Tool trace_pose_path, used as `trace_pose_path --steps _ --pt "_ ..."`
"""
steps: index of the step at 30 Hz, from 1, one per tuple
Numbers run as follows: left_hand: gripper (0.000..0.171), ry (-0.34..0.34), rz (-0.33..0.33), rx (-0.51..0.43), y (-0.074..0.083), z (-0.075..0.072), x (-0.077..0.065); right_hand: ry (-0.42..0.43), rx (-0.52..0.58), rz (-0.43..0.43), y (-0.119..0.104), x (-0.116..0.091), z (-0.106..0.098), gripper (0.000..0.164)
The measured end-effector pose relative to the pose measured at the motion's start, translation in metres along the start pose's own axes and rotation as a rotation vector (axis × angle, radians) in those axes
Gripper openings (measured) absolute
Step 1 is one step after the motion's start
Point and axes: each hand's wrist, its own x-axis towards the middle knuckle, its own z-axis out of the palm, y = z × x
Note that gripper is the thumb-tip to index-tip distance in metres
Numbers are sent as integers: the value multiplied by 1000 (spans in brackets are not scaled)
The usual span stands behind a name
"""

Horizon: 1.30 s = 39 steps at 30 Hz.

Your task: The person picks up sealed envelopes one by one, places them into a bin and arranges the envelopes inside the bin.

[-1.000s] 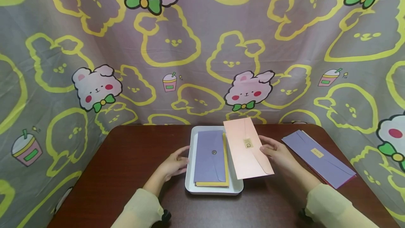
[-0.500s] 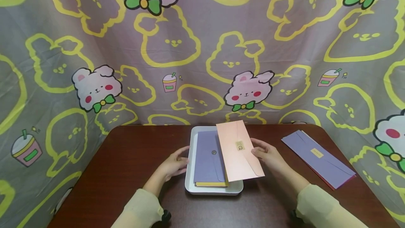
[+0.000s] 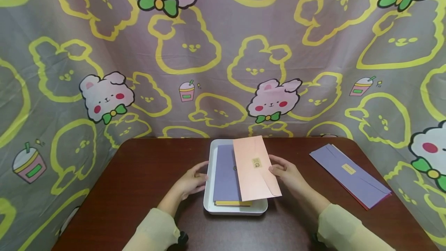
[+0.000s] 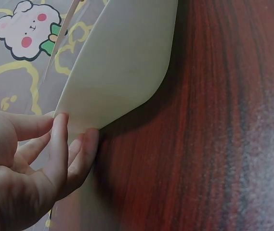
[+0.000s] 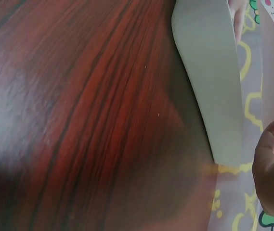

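A pale pink envelope (image 3: pixel 256 173) with a small gold sticker is tilted above the right half of a white tray (image 3: pixel 258 207). My right hand (image 3: pixel 287 175) pinches the envelope's right edge, thumb on the near face and fingers behind. Under it in the tray lies a purple envelope (image 3: pixel 224 177) with a round seal, partly covered by the pink one. A yellow envelope (image 3: pixel 230 203) peeks out below that. My left hand (image 3: pixel 189 181) grips the tray's left rim; in the left wrist view its curled fingers (image 4: pixel 87 144) press the tray's outer wall.
To the right on the dark wooden table (image 3: pixel 150 177), another purple envelope (image 3: pixel 348 173) with a gold label lies slanted over others, a red edge showing below. A grey curtain (image 3: pixel 209 80) with cartoon animals hangs behind and at both sides.
My right hand has carried the pink envelope leftward and slightly down, so it now covers more of the purple envelope in the tray. The left hand and tray have stayed put.
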Motion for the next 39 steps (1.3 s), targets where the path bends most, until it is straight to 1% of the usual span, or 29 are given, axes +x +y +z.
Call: trace_pose_path --steps 6,14,22,31,39 --pt "60 -6 -4 -3 0 0 1 8 10 -4 0 2 10 52" --pt "59 -3 -2 -1 0 1 -2 -7 33 -3 -3 5 24 52" --pt "59 2 -8 0 2 0 -2 16 48 19 -5 12 35 52" --pt "59 8 -14 4 2 0 -1 31 5 28 -3 14 47 52" --pt "59 -10 -2 -2 1 -1 1 39 -27 36 1 18 59 53"
